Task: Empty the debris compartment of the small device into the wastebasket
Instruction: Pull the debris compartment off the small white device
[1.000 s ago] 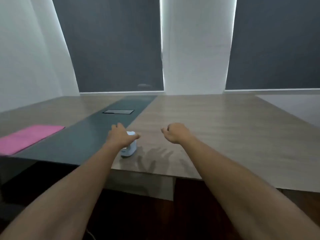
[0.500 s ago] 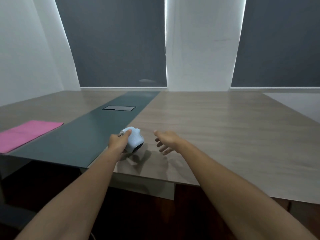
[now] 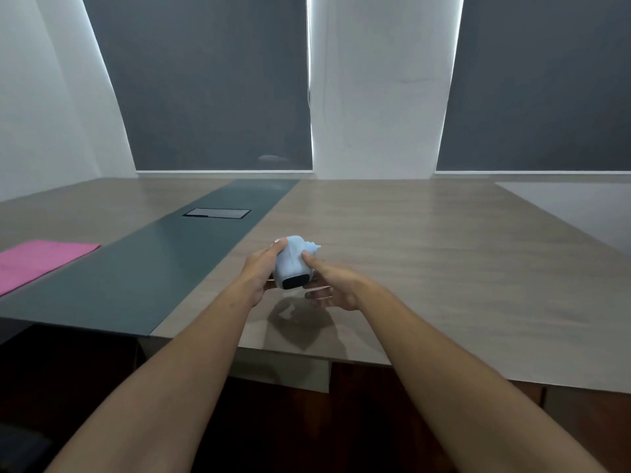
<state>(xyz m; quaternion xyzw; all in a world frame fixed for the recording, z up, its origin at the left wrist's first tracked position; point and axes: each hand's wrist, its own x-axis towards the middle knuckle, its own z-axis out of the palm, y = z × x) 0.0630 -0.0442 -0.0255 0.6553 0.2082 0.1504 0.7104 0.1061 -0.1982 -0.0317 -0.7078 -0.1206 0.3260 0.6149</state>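
Above the near part of the wide wood-grain surface point(image 3: 426, 254), a small pale blue rounded plastic device point(image 3: 293, 264) is held between both hands, lifted clear of the top so that its shadow falls on the wood below and toward the near edge. The device is tilted, with a dark rectangular end facing back toward the camera and a paler, bumpy end pointing away. The left hand point(image 3: 260, 272) wraps the device's left side, fingers curled along it with a fingertip reaching the far upper end, so this hand is closed in a grip on the device. The right hand point(image 3: 329, 285) comes in from the other side: its thumb presses against the upper right of the blue body, while the remaining fingers are loosely spread beneath and beside the dark end; whether those lower fingers touch the device cannot be told. Both bare forearms stretch in from the bottom corners.

A dark grey-green strip point(image 3: 164, 264) runs lengthwise down the surface to the left of the hands, with a flat rectangular metal hatch point(image 3: 217, 213) set into it farther back. A flat pink cloth point(image 3: 37, 261) lies at the left edge, well apart from the device. Dark grey roller blinds point(image 3: 211, 83) cover the windows behind.
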